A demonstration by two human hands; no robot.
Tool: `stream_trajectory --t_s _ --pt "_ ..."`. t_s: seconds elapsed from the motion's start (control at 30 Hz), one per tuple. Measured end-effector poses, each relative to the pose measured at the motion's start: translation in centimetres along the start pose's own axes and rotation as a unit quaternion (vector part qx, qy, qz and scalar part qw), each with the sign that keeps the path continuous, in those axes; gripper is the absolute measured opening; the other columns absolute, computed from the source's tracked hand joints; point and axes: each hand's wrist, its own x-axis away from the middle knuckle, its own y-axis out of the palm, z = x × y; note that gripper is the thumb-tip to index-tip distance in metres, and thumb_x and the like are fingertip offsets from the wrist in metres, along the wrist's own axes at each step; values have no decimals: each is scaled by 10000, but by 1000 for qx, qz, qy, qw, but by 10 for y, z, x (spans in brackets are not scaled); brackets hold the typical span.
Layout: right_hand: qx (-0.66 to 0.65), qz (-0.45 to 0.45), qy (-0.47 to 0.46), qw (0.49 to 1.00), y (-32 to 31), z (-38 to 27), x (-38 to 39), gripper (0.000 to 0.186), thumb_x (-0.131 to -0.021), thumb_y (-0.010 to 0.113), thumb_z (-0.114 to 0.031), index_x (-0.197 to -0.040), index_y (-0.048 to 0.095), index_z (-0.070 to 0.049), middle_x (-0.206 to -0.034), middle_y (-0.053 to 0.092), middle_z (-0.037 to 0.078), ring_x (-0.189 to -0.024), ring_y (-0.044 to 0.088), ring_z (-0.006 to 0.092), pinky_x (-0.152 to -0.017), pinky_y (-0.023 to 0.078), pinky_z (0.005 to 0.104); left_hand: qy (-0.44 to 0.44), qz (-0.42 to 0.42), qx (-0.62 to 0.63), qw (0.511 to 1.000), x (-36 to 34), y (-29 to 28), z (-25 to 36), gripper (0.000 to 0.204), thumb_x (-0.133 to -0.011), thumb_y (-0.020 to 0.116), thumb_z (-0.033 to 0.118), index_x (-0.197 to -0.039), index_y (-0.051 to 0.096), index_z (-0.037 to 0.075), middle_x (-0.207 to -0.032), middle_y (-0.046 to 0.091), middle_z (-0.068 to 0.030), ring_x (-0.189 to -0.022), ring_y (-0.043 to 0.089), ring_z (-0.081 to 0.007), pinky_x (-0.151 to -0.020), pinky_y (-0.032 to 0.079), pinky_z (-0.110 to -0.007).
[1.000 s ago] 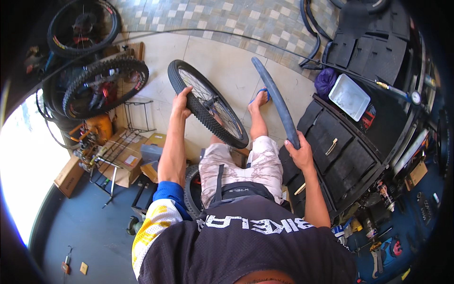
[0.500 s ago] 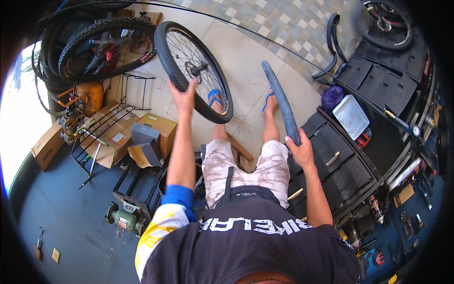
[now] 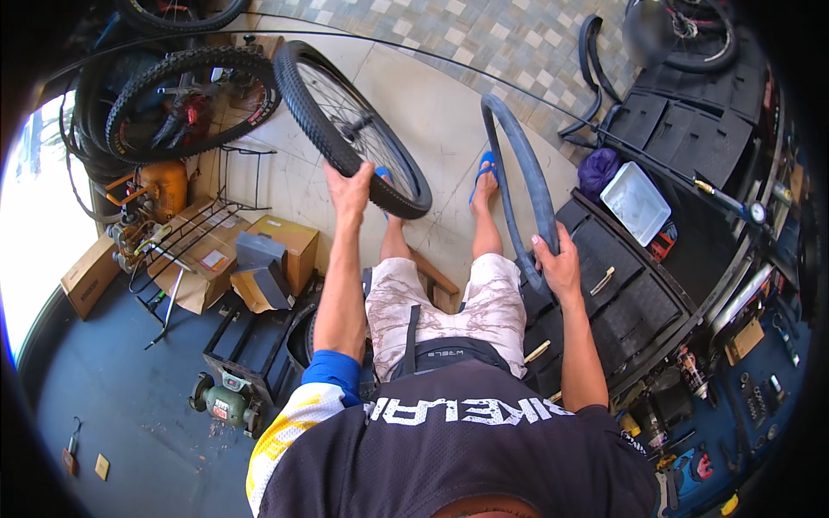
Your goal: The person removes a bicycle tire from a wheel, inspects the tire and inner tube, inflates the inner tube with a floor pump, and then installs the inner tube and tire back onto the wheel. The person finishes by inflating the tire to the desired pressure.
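My left hand grips the knobby tyre of a spoked bicycle wheel near its lower left rim, holding it tilted above the floor. My right hand is closed on a grey-blue inner tube, which hangs as a long narrow loop to the right of the wheel. The two are apart. Between them, my feet in blue flip-flops rest on pale floor tiles.
Bicycle wheels pile at upper left, above cardboard boxes, a metal rack and a green bench grinder. Right: black ribbed panels, a white bin, a purple bundle, a pump and tools.
The tube has turned from a single strip into an open loop, with my right hand slightly farther right. My left hand has moved a little right and down, and the wheel is tilted differently.
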Motion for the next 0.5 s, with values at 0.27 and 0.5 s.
stream_trajectory --t_s 0.27,0.5 --pt "-24 -1 -8 1000 -9 10 8 430 -948 748 -246 -1277 622 0 -777 622 10 -583 552 89 -539 458 272 -125 -72 -66 987 -116 -4 -11 878 -820 815 423 -1354 402 -139 -1178 631 -261 -1050 651 -301 -910 534 -403" --pt "-28 4 -1 1000 1 14 4 431 -959 741 -275 -1265 624 5 -786 619 10 -587 553 88 -544 459 274 -119 38 -69 990 -41 43 -14 1142 -711 899 577 -1467 357 -85 -1315 581 -369 -1208 613 -401 -1038 492 -445"
